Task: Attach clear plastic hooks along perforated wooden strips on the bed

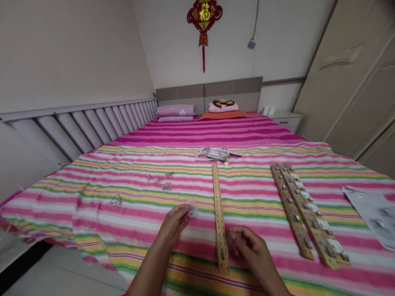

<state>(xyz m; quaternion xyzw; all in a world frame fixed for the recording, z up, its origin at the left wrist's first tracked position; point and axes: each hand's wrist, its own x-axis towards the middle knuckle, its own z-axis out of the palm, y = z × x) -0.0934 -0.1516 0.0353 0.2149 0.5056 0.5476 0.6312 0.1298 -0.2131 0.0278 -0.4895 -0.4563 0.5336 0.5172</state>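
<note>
My left hand [175,224] pinches a small clear packet [193,209] with a metal part inside, just left of a long perforated wooden strip [219,213] lying on the striped bedsheet [129,197]. My right hand [249,246] rests beside the strip's near end, fingers curled together; what they hold is too small to make out. Two more wooden strips [304,211], fitted with metal and white parts, lie side by side to the right.
Several small clear packets [160,179] are scattered left of centre, and a pile of opened plastic bags [216,153] lies farther up the bed. A grey bag [375,213] sits at the right edge. Pillows [175,112] lie at the headboard; wardrobe doors [354,78] stand on the right.
</note>
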